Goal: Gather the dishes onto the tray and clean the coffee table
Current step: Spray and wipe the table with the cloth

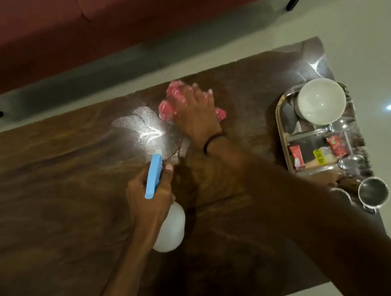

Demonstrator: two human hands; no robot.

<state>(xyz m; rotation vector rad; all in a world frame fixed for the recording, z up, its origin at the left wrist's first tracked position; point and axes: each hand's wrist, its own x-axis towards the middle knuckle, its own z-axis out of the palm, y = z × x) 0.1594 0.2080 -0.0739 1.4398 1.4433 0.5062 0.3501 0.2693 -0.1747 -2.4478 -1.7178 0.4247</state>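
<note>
Brown wood of the coffee table (47, 206) nearest, dry and dull, not yet wiped by the look of it. Grips a spray bottle (169, 229) in the left hand (149, 197), fingers wrapped on the neck under the blue head, nozzle turned to the far side. Just beyond, shows a wet patch (143, 125) shining on the wood. Presses the right hand (198, 111) flat, fingers spread, on a crumpled pink cloth (167, 110) at the far edge of that patch. Hands apart, each one busy with its own thing.

To the right, near the table end, keeps a steel cup (373, 192) close at the near end of the tray (281, 135); cannot tell if on the rim or off. On the tray already: a white bowl (320, 100), spoons (340, 125), small sachets (297, 155). Farthest, a red sofa (106, 26).

Judging from this: gathering nearly or fully done, cleaning only begun, most of the top left to spray and wipe.
</note>
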